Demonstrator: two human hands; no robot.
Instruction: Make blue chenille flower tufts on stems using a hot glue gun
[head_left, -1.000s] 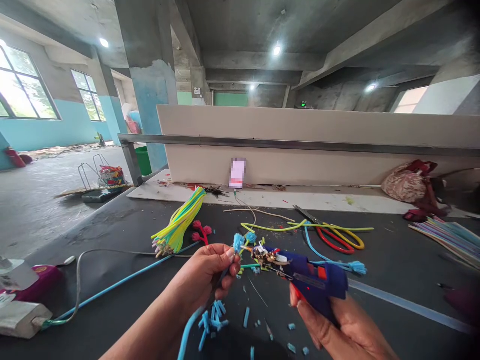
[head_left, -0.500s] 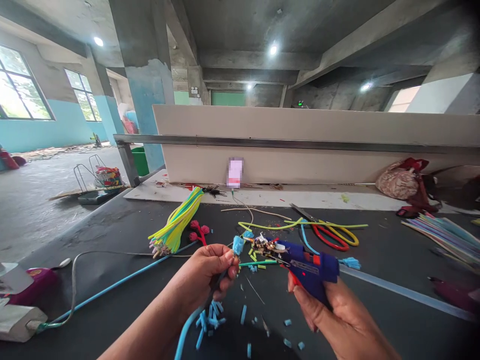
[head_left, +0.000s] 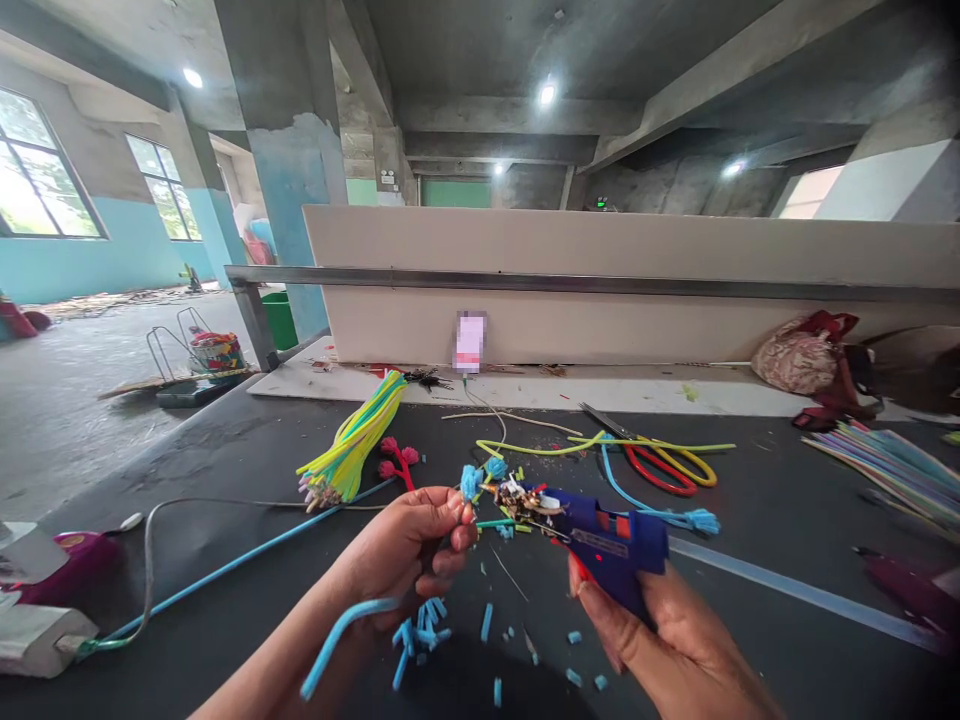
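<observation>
your left hand (head_left: 420, 530) pinches the blue-tufted chenille stem (head_left: 471, 483) above the bench (head_left: 780, 500), right hand (head_left: 679, 630) gripping the glue gun (head_left: 611, 548), nozzle (head_left: 490, 489) right at the tuft; gluing, apparently, and next calls for steady aim.

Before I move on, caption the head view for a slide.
Left hand holds a tufted blue stem; right hand points a glue gun at the tuft.

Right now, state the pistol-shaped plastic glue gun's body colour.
The glue gun body is dark blue; head view.
</observation>
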